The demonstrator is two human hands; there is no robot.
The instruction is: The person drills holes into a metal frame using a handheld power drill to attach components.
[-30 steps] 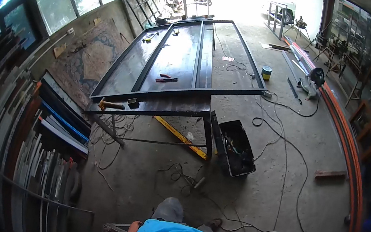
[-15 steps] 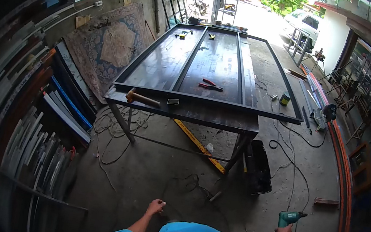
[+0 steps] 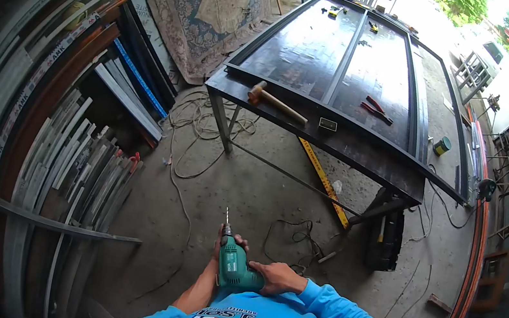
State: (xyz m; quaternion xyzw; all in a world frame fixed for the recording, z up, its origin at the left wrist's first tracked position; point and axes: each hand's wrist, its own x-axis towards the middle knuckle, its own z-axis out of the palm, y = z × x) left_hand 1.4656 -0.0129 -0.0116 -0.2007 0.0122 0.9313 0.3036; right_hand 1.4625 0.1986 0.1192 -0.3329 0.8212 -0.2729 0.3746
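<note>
A green power drill (image 3: 232, 261) is held in front of my body, its thin bit (image 3: 227, 213) pointing away toward the floor. My right hand (image 3: 280, 278) grips the drill's handle from the right. My left hand (image 3: 216, 252) wraps the front of the drill from the left, near the chuck, with its fingertips showing on the far side. The palm is hidden behind the tool.
A metal table (image 3: 371, 161) ahead carries a dark metal frame (image 3: 337, 57), a hammer (image 3: 278, 102), a small rectangular box (image 3: 327, 124) and red-handled pliers (image 3: 376, 110). Metal profiles (image 3: 67, 146) lean at left. Cables (image 3: 187, 214) lie on the floor; a black toolbox (image 3: 384, 239) stands under the table's right corner.
My right hand has brought the drill from far right to the middle of my body. My left hand has come onto the drill's front. The view has turned left and tilted downward.
</note>
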